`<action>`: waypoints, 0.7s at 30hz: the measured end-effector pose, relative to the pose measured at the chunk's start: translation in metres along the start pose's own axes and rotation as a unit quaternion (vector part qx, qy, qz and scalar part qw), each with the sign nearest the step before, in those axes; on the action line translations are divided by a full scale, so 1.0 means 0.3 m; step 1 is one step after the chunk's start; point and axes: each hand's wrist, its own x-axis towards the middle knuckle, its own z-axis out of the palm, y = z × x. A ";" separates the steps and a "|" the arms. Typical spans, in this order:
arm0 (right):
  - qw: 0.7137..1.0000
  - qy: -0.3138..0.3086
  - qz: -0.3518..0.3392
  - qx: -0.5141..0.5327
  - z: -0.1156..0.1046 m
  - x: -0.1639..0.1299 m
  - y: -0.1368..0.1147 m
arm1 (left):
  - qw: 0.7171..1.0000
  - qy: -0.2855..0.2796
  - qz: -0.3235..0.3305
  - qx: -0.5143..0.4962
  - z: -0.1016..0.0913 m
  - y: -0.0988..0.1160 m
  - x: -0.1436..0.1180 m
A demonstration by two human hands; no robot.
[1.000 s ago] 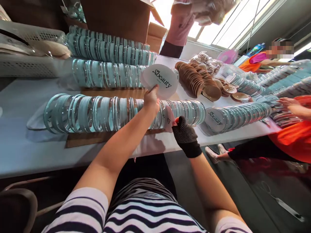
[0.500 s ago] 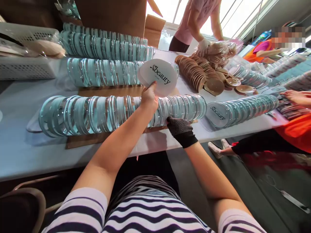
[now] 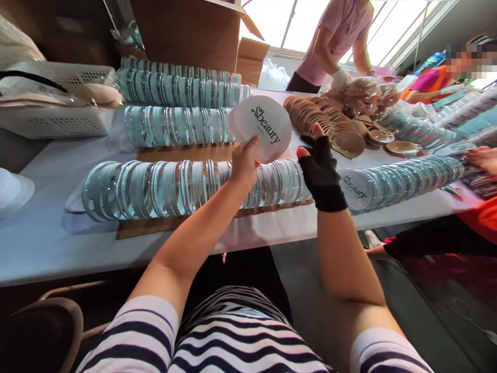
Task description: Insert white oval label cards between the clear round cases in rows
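A: Where was the white round card, and which hand had it?

B: The left hand [image 3: 244,165] gripped the stack of white round cards [image 3: 261,127] by its lower edge, thumb in front and fingers behind. The cards stood above the hand, with the printed word "beauty" facing the camera.

A: And the right hand?

B: The right hand [image 3: 320,166], in a black fingerless glove, was raised just to the right of the cards, near them but not touching. Its fingers were spread open and it held nothing.

A: What lay under the two hands?

B: A long row of clear round cases [image 3: 186,187] with pale blue inside, lying on its side on a strip of brown cardboard on the white table [image 3: 42,241]. The left hand was right in front of this row, about in its middle. Two more such rows lay farther back, before a brown cardboard box [image 3: 186,31].

A: Anything to the right?

B: A pile of tan round puffs [image 3: 318,119] lay behind the gloved hand, and another row of cases [image 3: 404,178] with a printed card at its front end. A person in a pink shirt [image 3: 337,31] stood at the far side of the table.
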 end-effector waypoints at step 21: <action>0.954 0.004 0.001 -0.299 -0.099 -0.481 -0.188 | 0.996 0.056 0.000 -0.072 -0.107 0.179 0.068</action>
